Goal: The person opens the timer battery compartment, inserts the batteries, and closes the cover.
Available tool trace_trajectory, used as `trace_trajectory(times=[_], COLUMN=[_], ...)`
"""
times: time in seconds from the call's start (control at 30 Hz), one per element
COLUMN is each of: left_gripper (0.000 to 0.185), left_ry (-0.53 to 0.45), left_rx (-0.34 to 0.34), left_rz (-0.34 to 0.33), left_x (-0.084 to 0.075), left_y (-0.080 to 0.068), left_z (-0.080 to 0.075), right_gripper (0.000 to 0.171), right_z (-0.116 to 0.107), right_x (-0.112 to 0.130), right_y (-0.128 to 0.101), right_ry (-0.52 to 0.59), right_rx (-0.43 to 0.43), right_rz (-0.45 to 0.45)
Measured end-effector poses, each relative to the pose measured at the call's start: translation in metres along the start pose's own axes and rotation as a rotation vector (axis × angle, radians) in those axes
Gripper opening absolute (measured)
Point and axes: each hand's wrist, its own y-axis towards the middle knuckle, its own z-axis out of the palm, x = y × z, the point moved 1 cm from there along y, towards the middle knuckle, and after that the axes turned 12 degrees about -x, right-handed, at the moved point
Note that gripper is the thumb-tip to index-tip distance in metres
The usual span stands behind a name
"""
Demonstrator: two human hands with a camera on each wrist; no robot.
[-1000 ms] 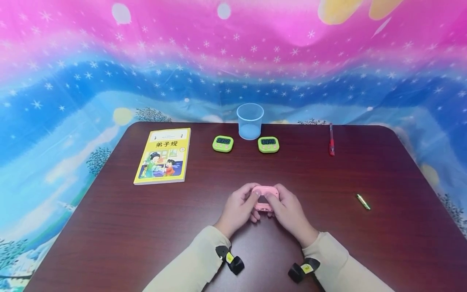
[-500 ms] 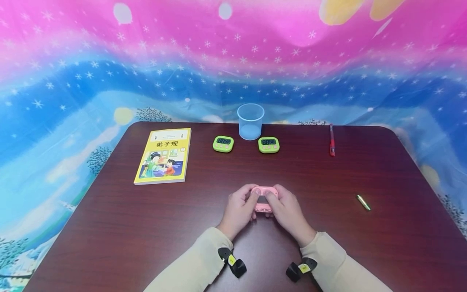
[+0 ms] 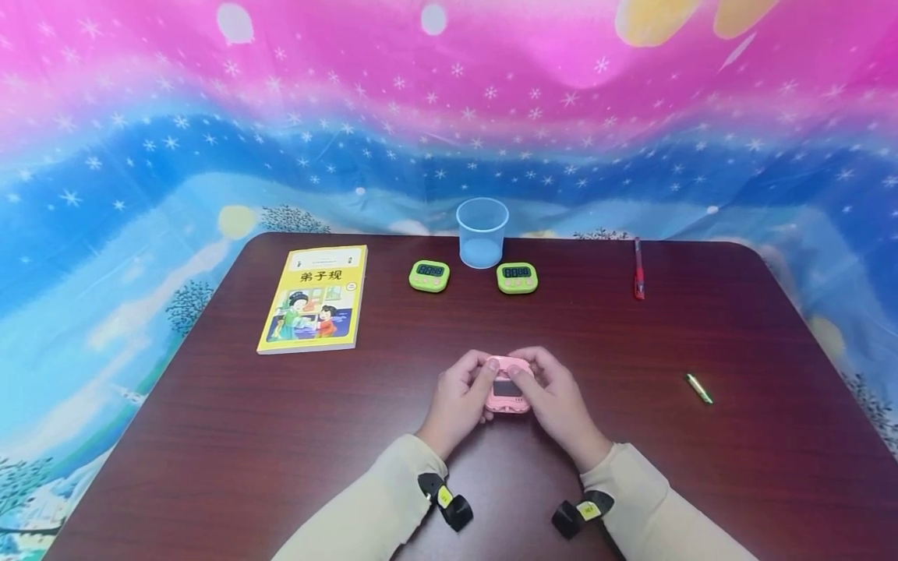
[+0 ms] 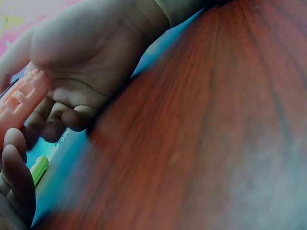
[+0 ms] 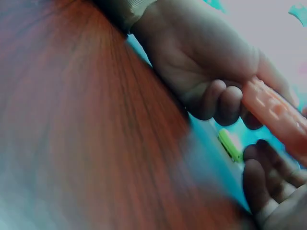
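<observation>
A pink digital timer (image 3: 508, 388) with a dark screen is held between both hands in the head view. My left hand (image 3: 454, 397) grips its left side, thumb on the face. On the opposite side my right hand (image 3: 557, 396) holds it, thumb over the upper right of the face and index finger behind the top edge. Both thumbs cover part of the front. Its lower edge, with moulded notches, shows as the pink timer (image 4: 21, 98) in the left wrist view and the same timer (image 5: 278, 115) in the right wrist view. The back is mostly hidden.
Two green timers (image 3: 429, 276) lie at the back, on either side of a blue translucent cup (image 3: 482, 241). A yellow book (image 3: 316, 300) lies at left. A red pen (image 3: 638, 269) and a small battery (image 3: 698, 388) lie at right.
The pink timer has tilted so more of its screen and lower face shows. My right fingers have shifted up toward its top edge. Things on the table have stayed put.
</observation>
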Motion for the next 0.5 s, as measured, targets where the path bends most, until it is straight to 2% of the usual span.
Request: trace_trajectory(times=[0.1,0.17,0.23,0.3,0.37,0.5], left_gripper=[0.024,0.025,0.024,0.021,0.033,0.072], left_ry=[-0.019,-0.03,-0.041,-0.075,-0.101,-0.108], left_rx=[0.007,0.024,0.056,0.114,0.184,0.32], left_rz=[-0.027,-0.043,-0.05,-0.067,-0.081,-0.081], left_x=[0.0,0.001,0.002,0.003,0.004,0.005], left_y=[0.001,0.002,0.003,0.004,0.005,0.008], left_z=[-0.001,-0.002,-0.003,-0.005,-0.007,-0.01], right_gripper=[0.028,0.03,0.027,0.025,0.023,0.022], right_z=[-0.005,-0.008,-0.01,-0.011,-0.013,-0.017], right_x=[-0.002,-0.003,-0.004,-0.006,-0.007,-0.01], right_y=[0.0,0.001,0.002,0.003,0.004,0.007], right_ry=[0.123,0.173,0.191,0.165,0.139,0.055], right_rx=[-0.004,-0.013,-0.02,-0.03,-0.046,-0.073], right_rz=[-0.063,-0.096,-0.109,-0.105,-0.078,-0.01])
